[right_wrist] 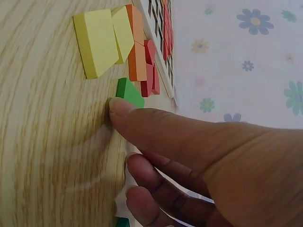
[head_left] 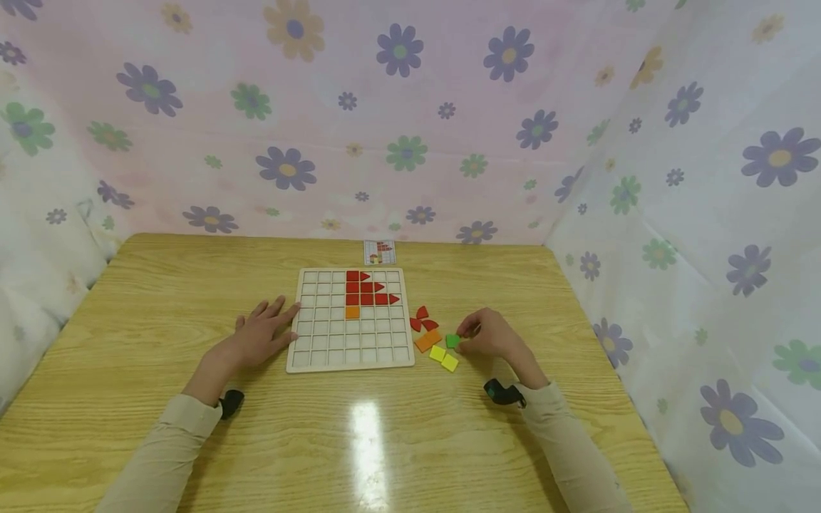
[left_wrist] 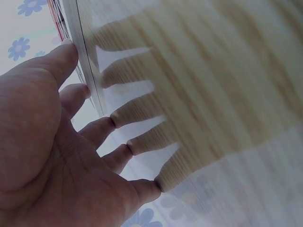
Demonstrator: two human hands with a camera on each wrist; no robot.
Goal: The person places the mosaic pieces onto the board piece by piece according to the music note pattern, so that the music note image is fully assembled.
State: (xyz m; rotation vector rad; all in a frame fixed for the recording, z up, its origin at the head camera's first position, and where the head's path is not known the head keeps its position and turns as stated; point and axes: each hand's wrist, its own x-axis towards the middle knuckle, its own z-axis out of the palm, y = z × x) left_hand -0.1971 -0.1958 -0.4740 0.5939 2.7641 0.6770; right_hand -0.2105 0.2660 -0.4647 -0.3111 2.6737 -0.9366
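Observation:
A wooden grid board (head_left: 314,360) lies mid-table, with red squares and triangles (head_left: 367,288) and one orange square (head_left: 352,312) set in its cells. My left hand (head_left: 259,338) rests at its left edge, fingers spread, thumb and fingertip right at the rim. In the left wrist view the other fingertips touch the tabletop (left_wrist: 227,85). To the right of the board, my right hand (head_left: 492,336) pinches a green block (right_wrist: 129,92) between thumb and fingers, low over the table. The index fingertip is hidden behind the thumb in the right wrist view.
Beside the board's right edge lie red quarter-round pieces (head_left: 422,313), orange blocks (head_left: 427,340) and two yellow blocks (head_left: 450,363). A small pattern card (head_left: 380,252) lies beyond the board. Flowered curtains (head_left: 410,192) hang around the table's back and sides.

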